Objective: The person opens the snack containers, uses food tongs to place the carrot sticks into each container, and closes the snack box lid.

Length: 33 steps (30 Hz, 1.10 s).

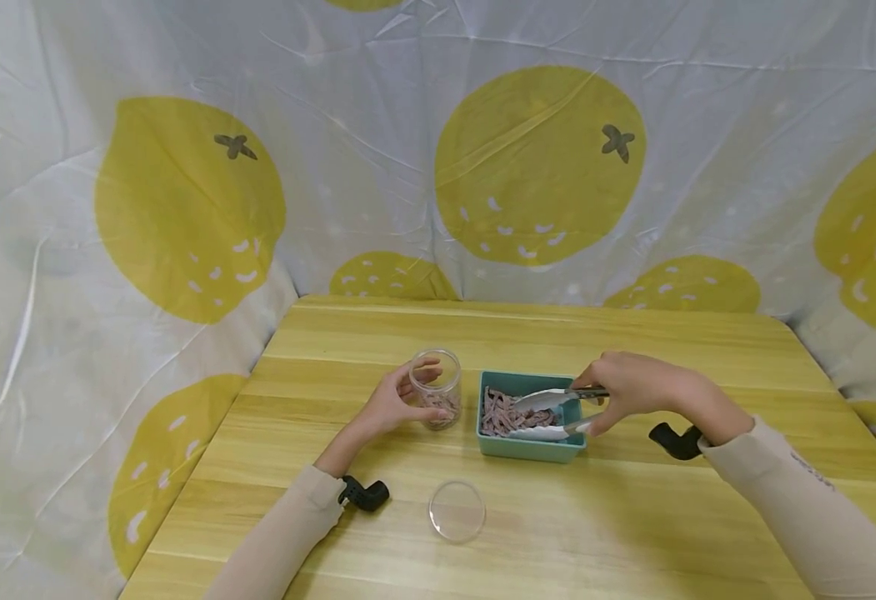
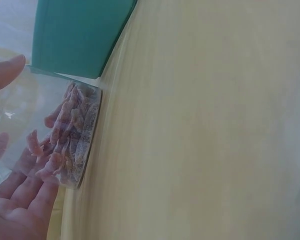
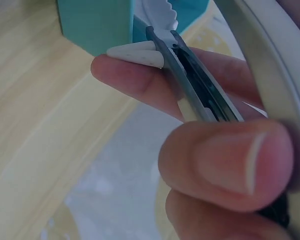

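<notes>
In the head view my left hand (image 1: 387, 406) holds a clear jar (image 1: 438, 385), fingers around its far side and thumb at its near side. The jar stands open on the table with brownish-pink meat-like strips (image 2: 70, 130) at its bottom, as the left wrist view shows. My right hand (image 1: 633, 387) grips metal tongs (image 1: 552, 398) by their arms. Both scalloped tong heads are spread inside a teal rectangular box (image 1: 529, 451), among more of the strips (image 1: 499, 412). Silver tong arms (image 3: 282, 65) fill the right of the right wrist view, close to my fingers.
A clear round lid (image 1: 458, 511) lies on the wooden table (image 1: 347, 333), nearer me than the jar and box. Behind the table and along its sides hangs a white curtain (image 1: 370, 150) printed with yellow lemons. A black wrist mount (image 1: 366, 495) sits by my left sleeve.
</notes>
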Each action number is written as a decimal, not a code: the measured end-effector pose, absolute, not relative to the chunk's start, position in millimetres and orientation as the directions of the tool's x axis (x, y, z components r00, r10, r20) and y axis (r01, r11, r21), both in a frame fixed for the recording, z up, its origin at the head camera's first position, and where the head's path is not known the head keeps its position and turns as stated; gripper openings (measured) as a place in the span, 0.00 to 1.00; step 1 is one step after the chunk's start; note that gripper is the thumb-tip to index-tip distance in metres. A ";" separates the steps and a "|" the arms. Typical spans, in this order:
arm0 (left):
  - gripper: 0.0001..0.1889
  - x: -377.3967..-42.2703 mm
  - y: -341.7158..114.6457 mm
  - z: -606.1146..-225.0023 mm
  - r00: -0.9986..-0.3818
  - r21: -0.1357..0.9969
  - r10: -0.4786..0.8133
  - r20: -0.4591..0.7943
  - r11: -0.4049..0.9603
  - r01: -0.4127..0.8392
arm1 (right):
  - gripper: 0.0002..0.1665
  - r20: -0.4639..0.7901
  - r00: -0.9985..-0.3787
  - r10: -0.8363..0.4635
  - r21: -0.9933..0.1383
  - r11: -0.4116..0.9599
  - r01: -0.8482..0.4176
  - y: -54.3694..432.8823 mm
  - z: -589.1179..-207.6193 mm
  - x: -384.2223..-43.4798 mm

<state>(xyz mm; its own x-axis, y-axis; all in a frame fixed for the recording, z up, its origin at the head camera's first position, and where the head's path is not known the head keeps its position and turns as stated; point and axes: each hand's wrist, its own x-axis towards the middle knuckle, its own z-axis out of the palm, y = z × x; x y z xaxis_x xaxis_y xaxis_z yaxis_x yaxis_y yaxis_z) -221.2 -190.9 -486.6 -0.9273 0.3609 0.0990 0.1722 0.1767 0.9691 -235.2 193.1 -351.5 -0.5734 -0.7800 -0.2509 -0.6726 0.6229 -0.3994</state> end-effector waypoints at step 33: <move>0.42 -220.1 -190.9 -482.9 -0.927 0.975 0.360 0.108 0.144 0.170 | 0.33 -0.218 -0.501 -0.837 -0.470 0.540 -0.698 198.4 -355.1 -241.2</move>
<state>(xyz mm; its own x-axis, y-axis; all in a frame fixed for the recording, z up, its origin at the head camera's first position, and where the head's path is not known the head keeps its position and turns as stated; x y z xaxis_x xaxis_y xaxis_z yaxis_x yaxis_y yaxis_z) -220.1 -190.9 -482.9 -0.9266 0.3600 0.1084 0.1700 0.1441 0.9748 -241.2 198.4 -355.1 -0.5010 -0.8374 -0.2184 -0.6983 0.5402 -0.4695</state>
